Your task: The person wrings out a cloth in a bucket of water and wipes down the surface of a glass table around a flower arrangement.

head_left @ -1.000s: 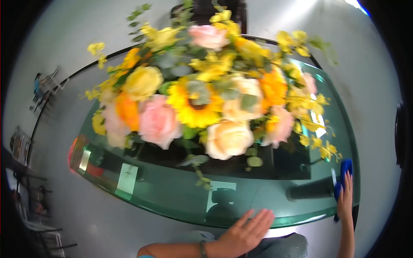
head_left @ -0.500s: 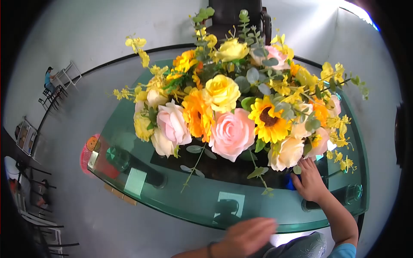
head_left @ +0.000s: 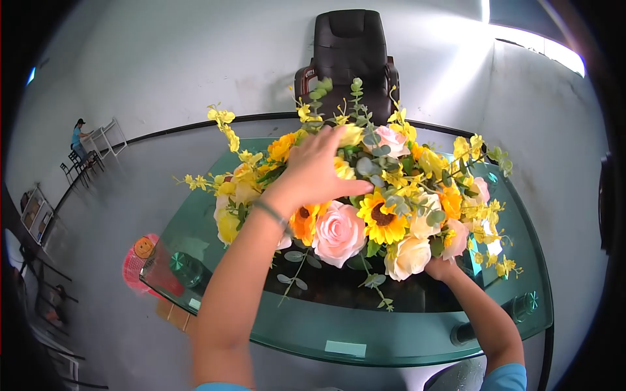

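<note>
A wide flower arrangement (head_left: 340, 233) of pink, cream and yellow roses, sunflowers and leafy sprigs stands on the green glass table (head_left: 287, 335). My left hand (head_left: 314, 171) reaches over the middle of it, thumb and fingers spread, in front of a yellow rose (head_left: 343, 168) that it partly covers. Whether it touches the petals I cannot tell. Low on the right side, my right hand (head_left: 443, 268) is tucked beneath a cream rose (head_left: 409, 256). Its fingers are hidden by the blooms, so any grip there is out of sight.
Beyond the table stands a black office chair (head_left: 350, 55) against the wall. A pink basket (head_left: 135, 264) sits on the floor by the table's left end. Far left, a person (head_left: 79, 138) is beside a white frame (head_left: 105, 138) and dark chairs.
My left hand has risen from below the table's front edge to over the flowers. My right hand has gone further in under the blooms. The view has tilted up, showing more of the chair.
</note>
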A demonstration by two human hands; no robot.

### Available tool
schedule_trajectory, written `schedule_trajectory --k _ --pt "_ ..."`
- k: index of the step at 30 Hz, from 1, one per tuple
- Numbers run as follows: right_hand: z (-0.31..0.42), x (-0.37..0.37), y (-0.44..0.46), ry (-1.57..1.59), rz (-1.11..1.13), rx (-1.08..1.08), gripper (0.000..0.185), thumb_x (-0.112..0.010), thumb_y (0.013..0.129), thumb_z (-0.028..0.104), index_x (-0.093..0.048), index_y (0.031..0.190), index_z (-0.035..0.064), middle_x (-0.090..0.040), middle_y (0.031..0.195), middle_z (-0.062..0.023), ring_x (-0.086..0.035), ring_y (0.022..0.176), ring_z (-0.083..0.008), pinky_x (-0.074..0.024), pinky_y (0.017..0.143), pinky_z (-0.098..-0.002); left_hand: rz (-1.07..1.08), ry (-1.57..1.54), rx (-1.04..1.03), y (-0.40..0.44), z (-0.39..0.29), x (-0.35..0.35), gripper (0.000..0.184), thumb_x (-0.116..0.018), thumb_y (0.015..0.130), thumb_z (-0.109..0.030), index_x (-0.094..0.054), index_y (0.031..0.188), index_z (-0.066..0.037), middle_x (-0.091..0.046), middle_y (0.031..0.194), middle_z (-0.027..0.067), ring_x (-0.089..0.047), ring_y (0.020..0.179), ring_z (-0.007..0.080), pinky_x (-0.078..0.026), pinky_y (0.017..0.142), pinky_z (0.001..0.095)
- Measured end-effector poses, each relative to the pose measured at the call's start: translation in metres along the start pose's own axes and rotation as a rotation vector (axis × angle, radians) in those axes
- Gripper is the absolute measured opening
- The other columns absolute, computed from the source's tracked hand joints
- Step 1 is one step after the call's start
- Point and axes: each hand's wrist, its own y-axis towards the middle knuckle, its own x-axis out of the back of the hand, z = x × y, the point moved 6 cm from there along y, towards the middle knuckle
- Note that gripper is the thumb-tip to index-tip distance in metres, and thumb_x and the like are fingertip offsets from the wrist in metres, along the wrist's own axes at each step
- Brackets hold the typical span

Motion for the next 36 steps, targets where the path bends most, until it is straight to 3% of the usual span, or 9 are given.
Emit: schedule_trajectory --k 2,10,18,22,24,26,30,34,36 --pt "-0.015 -0.014 0.006 0.151 0.094 0.037 0.039 -0.062 0.081 0.027 -0.057 0.115 0.0098 -0.057 0.120 -0.0098 -0.050 0.114 -0.0272 -0.0381 0.098 -0.0388 0.316 0.003 0.053 0.013 -0.001 -0.024 0.094 -0.078 0.064 -0.037 -0.029 0.139 -0.010 -0.043 0.133 0.0214 -0.034 0.127 0.0376 -0.029 0.105 0.0427" --pt "-0.017 -0.023 0.009 0.280 0.214 0.119 0.036 -0.055 0.086 0.021 -0.054 0.120 0.0092 -0.053 0.125 -0.0104 -0.048 0.118 -0.0266 -0.0361 0.101 -0.0390 0.216 0.194 0.021 -0.008 -0.005 0.005 0.059 -0.065 0.071 -0.021 -0.045 0.126 -0.013 -0.059 0.083 0.0163 -0.051 0.094 0.0324 -0.046 0.080 0.0392" --pt "0.030 -0.080 0.014 0.377 -0.004 0.249 0.025 -0.063 0.073 0.019 -0.056 0.093 0.0060 -0.058 0.091 -0.0113 -0.055 0.086 -0.0268 -0.0444 0.075 -0.0414 0.206 0.125 0.233 -0.082 0.039 0.072 0.057 -0.066 0.071 -0.005 -0.046 0.124 -0.012 -0.063 0.102 0.0165 -0.060 0.073 0.0271 -0.048 0.068 0.0350" --pt "0.108 -0.098 0.028 0.196 0.233 0.602 0.013 -0.057 0.079 0.018 -0.059 0.088 0.0084 -0.059 0.089 -0.0079 -0.057 0.089 -0.0220 -0.0451 0.077 -0.0361 0.064 0.200 0.175 -0.110 0.067 0.107 0.060 -0.066 0.069 0.000 -0.047 0.125 -0.010 -0.063 0.108 0.0092 -0.062 0.084 0.0272 -0.047 0.077 0.0368" --pt "0.133 -0.101 0.037 0.409 0.717 0.323 0.010 -0.053 0.083 0.017 -0.059 0.088 0.0101 -0.059 0.088 -0.0071 -0.057 0.089 -0.0217 -0.0452 0.076 -0.0349 0.029 0.196 0.172 -0.124 0.072 0.123 0.063 -0.067 0.068 0.002 -0.047 0.126 -0.012 -0.063 0.107 0.0101 -0.061 0.085 0.0284 -0.047 0.078 0.0358" --pt "0.149 -0.121 0.041 0.365 0.308 0.525 0.014 -0.052 0.085 0.019 -0.057 0.094 0.0087 -0.060 0.088 -0.0080 -0.057 0.089 -0.0221 -0.0457 0.078 -0.0343 0.088 0.286 0.403 -0.140 0.086 0.140 0.062 -0.068 0.068 0.002 -0.049 0.125 -0.013 -0.062 0.111 0.0110 -0.061 0.087 0.0278 -0.047 0.080 0.0361" --pt "0.184 -0.129 0.028 0.670 0.321 0.419 0.042 -0.062 0.076 0.024 -0.051 0.114 0.0096 -0.055 0.111 -0.0118 -0.051 0.109 -0.0260 -0.0412 0.093 -0.0380 -0.060 0.288 0.394 -0.164 0.115 0.167 0.051 -0.062 0.076 -0.006 -0.048 0.126 -0.007 -0.063 0.109 0.0092 -0.062 0.088 0.0212 -0.048 0.079 0.0319" --pt "0.201 -0.114 -0.020 -0.052 0.238 0.506 0.050 -0.054 0.086 0.029 -0.042 0.131 0.0099 -0.043 0.132 -0.0123 -0.037 0.125 -0.0335 -0.0322 0.103 -0.0439 -0.183 0.198 0.535 -0.202 0.126 0.173 0.049 -0.058 0.083 -0.012 -0.045 0.131 -0.008 -0.053 0.124 0.0110 -0.050 0.114 0.0240 -0.041 0.093 0.0356" --pt "0.195 -0.081 -0.060 0.034 0.328 0.477 0.053 -0.056 0.086 0.030 -0.041 0.132 0.0116 -0.038 0.137 -0.0123 -0.031 0.129 -0.0372 -0.0257 0.107 -0.0484 -0.260 0.524 0.246 -0.204 0.081 0.167 0.050 -0.056 0.086 -0.014 -0.041 0.132 0.002 -0.051 0.124 0.0177 -0.045 0.119 0.0294 -0.033 0.100 0.0376"
